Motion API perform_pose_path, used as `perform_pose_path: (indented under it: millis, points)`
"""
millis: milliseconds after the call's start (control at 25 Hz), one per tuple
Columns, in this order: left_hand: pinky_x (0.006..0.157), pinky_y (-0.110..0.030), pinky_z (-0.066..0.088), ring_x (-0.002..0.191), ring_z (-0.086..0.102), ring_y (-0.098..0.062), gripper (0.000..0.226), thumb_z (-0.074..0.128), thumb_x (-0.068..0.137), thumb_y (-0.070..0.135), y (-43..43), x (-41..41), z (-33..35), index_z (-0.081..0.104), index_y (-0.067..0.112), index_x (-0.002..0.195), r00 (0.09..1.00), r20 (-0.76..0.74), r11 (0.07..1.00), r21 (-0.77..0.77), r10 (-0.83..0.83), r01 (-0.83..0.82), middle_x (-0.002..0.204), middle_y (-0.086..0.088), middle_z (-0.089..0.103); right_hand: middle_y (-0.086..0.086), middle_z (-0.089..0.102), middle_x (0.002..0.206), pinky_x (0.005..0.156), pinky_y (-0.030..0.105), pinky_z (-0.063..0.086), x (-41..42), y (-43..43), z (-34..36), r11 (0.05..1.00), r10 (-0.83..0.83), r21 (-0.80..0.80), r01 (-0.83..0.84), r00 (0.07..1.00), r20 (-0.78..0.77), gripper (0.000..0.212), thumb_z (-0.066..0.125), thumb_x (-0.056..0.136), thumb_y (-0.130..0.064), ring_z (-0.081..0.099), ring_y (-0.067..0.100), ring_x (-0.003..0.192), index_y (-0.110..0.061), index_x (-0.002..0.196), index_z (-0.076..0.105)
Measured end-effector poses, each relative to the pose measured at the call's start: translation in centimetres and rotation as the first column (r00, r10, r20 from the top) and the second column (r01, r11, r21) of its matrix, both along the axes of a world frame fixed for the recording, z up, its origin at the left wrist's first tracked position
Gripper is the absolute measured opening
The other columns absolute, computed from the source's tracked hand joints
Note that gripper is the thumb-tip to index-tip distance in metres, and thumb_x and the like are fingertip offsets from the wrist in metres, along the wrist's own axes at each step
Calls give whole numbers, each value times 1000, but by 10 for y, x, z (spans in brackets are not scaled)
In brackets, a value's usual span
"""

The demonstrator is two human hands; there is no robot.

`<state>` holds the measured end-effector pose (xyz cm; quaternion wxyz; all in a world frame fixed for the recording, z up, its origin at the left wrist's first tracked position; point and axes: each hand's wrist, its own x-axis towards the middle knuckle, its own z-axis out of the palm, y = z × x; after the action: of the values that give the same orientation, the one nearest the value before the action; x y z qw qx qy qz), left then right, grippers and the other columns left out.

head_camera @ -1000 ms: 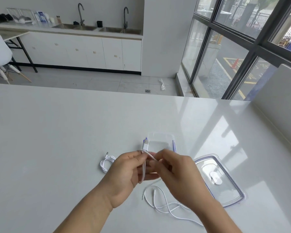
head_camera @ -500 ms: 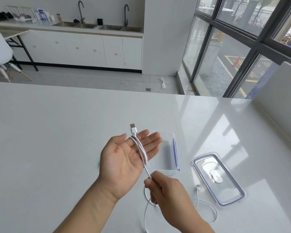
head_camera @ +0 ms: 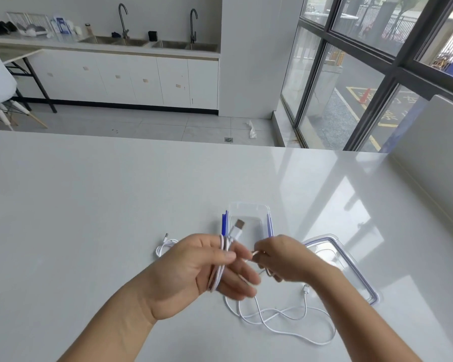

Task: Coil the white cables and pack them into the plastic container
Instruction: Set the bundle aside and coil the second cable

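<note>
White cable (head_camera: 218,275) loops around the left hand (head_camera: 191,270), pinned by its thumb; the right hand (head_camera: 285,259) pinches the slack above a glossy white table (head_camera: 89,205), near the clear container (head_camera: 249,218). Sinks (head_camera: 168,44) and tall windows (head_camera: 351,87) lie beyond.

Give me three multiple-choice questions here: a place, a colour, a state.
1. Relative to the clear plastic container, the clear blue-rimmed rectangular lid lies: A) on top B) to its right, on the white table C) to its left
2. The container's side clips are: A) blue B) red C) green
3. The white cable around the left hand is: A) fully coiled B) packed away C) partly wound, rest loose
Answers: B, it lies beside the right hand; A, blue strips flank it; C, slack trails on the table.
</note>
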<state>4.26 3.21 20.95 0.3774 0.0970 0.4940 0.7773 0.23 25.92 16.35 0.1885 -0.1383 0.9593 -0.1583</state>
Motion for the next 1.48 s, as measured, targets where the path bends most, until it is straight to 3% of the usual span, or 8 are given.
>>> perform_pose_path:
  millis: [120, 240, 360, 520, 680, 880, 1080, 1480]
  points:
    - [76, -39, 61, 88, 76, -34, 19, 54, 94, 10, 3, 5, -12, 67, 1, 103, 990, -124, 901, -434, -71, 10, 99, -20, 78, -6, 57, 54, 59, 32, 45, -13, 4, 30, 994, -91, -71, 86, 992, -83, 40, 64, 91, -50, 55, 17, 55, -21, 66, 55]
    - [91, -39, 59, 96, 76, -24, 19, 52, 99, 4, 8, 7, -22, 70, 5, 102, 977, -196, 820, -542, 90, -184, 104, -10, 79, -5, 52, 51, 49, 28, 37, -4, -2, 51, 974, -188, -166, 156, 963, -195, 39, 72, 80, -52, 45, 11, 48, -22, 61, 57]
    - [98, -36, 56, 104, 74, -17, 29, 53, 99, 3, 11, 5, -21, 76, 16, 88, 942, -215, 825, -458, 259, -332, 115, -6, 77, -8, 54, 47, 48, 27, 36, 16, -12, 64, 903, -248, -390, 177, 958, -141, 31, 72, 77, -50, 42, 10, 44, -21, 68, 67]
    - [103, -40, 51, 117, 67, -30, 30, 46, 98, 3, 18, 0, -22, 65, -2, 121, 876, -74, 864, -147, 476, -482, 123, -16, 72, -9, 52, 46, 48, 25, 33, 41, -27, 68, 692, -218, -677, 250, 967, 134, 8, 71, 85, -38, 39, 12, 44, -31, 87, 75]
    - [109, -47, 41, 125, 61, -34, 49, 52, 89, 23, 21, 0, -19, 57, -2, 131, 862, 220, 855, 159, 457, -494, 130, -23, 66, -2, 35, 47, 50, 32, 26, 68, -52, 47, 816, -130, -570, 96, 991, -18, 18, 61, 93, -42, 27, 13, 46, -28, 101, 66]
    - [94, -41, 58, 116, 68, -35, 36, 56, 88, 9, 25, -5, -16, 59, -3, 122, 799, 212, 770, 219, 563, -600, 123, -23, 70, -8, 48, 45, 49, 22, 31, 83, -59, 30, 837, -250, -523, 160, 962, -105, 14, 59, 96, -44, 45, 12, 47, -32, 94, 67]
    - [79, -38, 63, 100, 75, -30, 24, 52, 86, 7, 12, -14, -4, 68, 3, 103, 806, 337, 711, 384, 486, -589, 108, -19, 77, -11, 56, 51, 57, 24, 44, 85, -62, -3, 762, -218, -607, 225, 972, 86, 31, 54, 97, -53, 51, 3, 49, -29, 80, 64]
    - [52, -31, 51, 45, 61, -26, 20, 54, 88, 18, -5, -4, -1, 66, 6, 79, 977, 49, 960, 180, 208, -214, 55, -9, 58, -10, 62, 54, 63, 31, 46, 20, 10, -25, 832, -181, -490, 259, 963, 201, 26, 74, 89, -40, 56, 9, 57, -23, 70, 66]
